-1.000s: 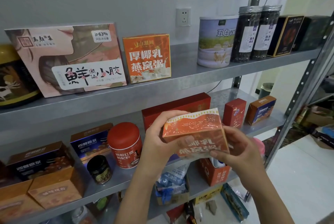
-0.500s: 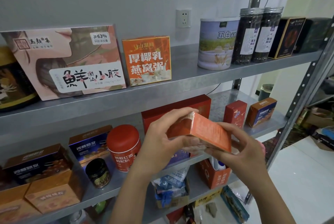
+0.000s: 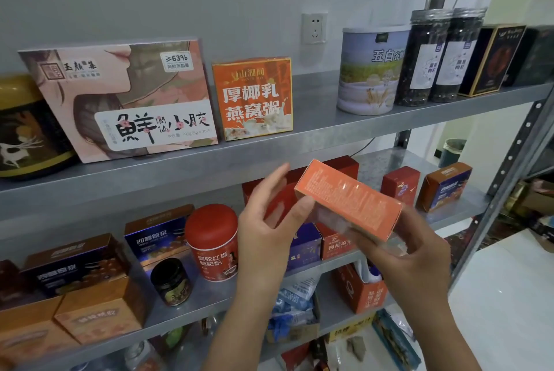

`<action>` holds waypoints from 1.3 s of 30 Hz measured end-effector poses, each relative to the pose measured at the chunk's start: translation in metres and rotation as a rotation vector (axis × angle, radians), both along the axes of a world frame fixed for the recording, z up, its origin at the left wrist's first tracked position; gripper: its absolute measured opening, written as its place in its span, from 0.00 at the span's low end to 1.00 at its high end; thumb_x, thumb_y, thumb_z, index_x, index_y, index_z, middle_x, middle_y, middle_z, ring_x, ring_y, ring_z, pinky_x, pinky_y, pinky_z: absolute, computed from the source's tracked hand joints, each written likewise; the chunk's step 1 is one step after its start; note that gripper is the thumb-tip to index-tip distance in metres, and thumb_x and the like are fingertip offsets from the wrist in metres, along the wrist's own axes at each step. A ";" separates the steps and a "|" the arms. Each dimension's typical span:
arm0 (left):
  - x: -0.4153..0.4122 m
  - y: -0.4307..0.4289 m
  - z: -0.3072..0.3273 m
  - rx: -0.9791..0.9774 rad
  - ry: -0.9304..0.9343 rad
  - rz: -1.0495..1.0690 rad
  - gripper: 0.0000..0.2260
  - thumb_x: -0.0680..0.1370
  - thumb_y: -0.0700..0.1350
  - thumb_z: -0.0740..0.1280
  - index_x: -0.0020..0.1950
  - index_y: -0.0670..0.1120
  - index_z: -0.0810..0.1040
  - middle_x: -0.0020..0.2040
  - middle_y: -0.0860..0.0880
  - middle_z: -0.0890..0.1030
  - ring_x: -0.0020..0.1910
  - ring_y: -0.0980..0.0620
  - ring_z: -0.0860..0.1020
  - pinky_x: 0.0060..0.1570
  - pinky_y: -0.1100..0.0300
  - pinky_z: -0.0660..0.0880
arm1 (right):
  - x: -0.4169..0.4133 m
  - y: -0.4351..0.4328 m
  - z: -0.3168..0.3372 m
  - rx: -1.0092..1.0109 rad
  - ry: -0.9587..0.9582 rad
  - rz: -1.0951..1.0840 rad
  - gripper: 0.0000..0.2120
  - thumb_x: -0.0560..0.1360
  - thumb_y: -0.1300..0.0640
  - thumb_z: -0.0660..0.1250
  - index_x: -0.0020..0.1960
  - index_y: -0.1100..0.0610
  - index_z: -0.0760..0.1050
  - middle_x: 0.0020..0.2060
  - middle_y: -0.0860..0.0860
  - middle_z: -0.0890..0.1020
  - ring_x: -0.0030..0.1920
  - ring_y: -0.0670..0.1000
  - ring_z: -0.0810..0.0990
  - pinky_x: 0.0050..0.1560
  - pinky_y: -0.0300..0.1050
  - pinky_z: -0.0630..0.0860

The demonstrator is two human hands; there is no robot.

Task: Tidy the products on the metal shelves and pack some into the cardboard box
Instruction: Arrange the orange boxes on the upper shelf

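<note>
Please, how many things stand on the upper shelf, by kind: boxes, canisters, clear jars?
Boxes: 4 - pink box, orange box, black-gold box, dark box
Canisters: 2 - deer canister, pale canister
Clear jars: 2 - left jar, right jar
Total: 8

Front: tilted carton is showing plain orange with pale fine print. Above, porridge box is wearing matching orange, white characters, cream splash. Wide gift box is showing pink and olive, a painted profile. Round tin is glowing red, white band. Twin jars are showing black contents, white labels. Metal shelves are reading dull grey.
</note>
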State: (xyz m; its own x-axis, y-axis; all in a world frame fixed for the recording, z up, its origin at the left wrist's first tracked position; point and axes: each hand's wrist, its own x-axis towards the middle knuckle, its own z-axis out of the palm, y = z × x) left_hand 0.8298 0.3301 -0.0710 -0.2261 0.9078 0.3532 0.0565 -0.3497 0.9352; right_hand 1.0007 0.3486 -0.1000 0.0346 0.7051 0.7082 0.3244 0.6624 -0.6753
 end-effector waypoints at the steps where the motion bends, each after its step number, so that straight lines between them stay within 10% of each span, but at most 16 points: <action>1: 0.003 -0.003 0.001 -0.083 -0.035 0.041 0.25 0.69 0.58 0.70 0.66 0.59 0.73 0.63 0.58 0.79 0.61 0.63 0.77 0.61 0.60 0.76 | 0.001 0.002 -0.001 0.064 -0.036 -0.058 0.20 0.69 0.35 0.68 0.59 0.38 0.73 0.53 0.28 0.78 0.57 0.30 0.76 0.55 0.24 0.71; 6: 0.017 -0.013 0.010 -0.335 -0.384 -0.282 0.32 0.69 0.60 0.68 0.70 0.47 0.71 0.58 0.46 0.83 0.56 0.47 0.82 0.53 0.50 0.81 | 0.003 0.011 -0.016 0.353 -0.233 -0.202 0.27 0.69 0.60 0.77 0.65 0.54 0.71 0.62 0.50 0.77 0.66 0.45 0.74 0.67 0.57 0.71; 17: 0.020 -0.001 0.009 -0.399 -0.475 -0.122 0.18 0.74 0.37 0.71 0.62 0.47 0.74 0.49 0.46 0.85 0.45 0.48 0.85 0.38 0.58 0.82 | 0.015 0.019 -0.040 0.214 -0.451 -0.331 0.44 0.64 0.64 0.77 0.73 0.52 0.60 0.73 0.51 0.64 0.75 0.54 0.61 0.70 0.67 0.61; 21: 0.008 0.002 0.013 -0.298 -0.394 -0.156 0.16 0.75 0.36 0.70 0.61 0.49 0.74 0.48 0.47 0.86 0.46 0.49 0.85 0.40 0.58 0.82 | 0.032 0.017 -0.020 -0.401 0.122 -0.102 0.23 0.76 0.57 0.67 0.68 0.42 0.68 0.63 0.38 0.75 0.65 0.43 0.74 0.62 0.58 0.75; 25: 0.002 0.008 0.016 -0.295 -0.377 -0.232 0.13 0.77 0.39 0.68 0.60 0.49 0.75 0.43 0.50 0.86 0.43 0.51 0.85 0.39 0.59 0.81 | 0.023 0.016 0.016 -0.934 0.383 0.237 0.21 0.72 0.37 0.58 0.54 0.50 0.76 0.44 0.55 0.85 0.41 0.54 0.84 0.45 0.48 0.78; 30: 0.000 0.017 0.012 -0.428 -0.472 -0.302 0.14 0.75 0.43 0.69 0.60 0.45 0.78 0.41 0.46 0.85 0.38 0.49 0.84 0.35 0.58 0.81 | 0.020 0.004 0.037 -0.945 0.419 0.538 0.19 0.78 0.46 0.58 0.48 0.61 0.77 0.36 0.63 0.79 0.24 0.50 0.75 0.25 0.37 0.72; 39: 0.004 0.017 0.009 -0.354 -0.256 -0.241 0.18 0.78 0.51 0.67 0.67 0.53 0.72 0.50 0.51 0.85 0.46 0.54 0.85 0.43 0.59 0.81 | 0.011 0.004 0.028 -0.841 0.500 0.332 0.15 0.81 0.51 0.55 0.51 0.61 0.74 0.29 0.56 0.83 0.22 0.50 0.77 0.24 0.39 0.74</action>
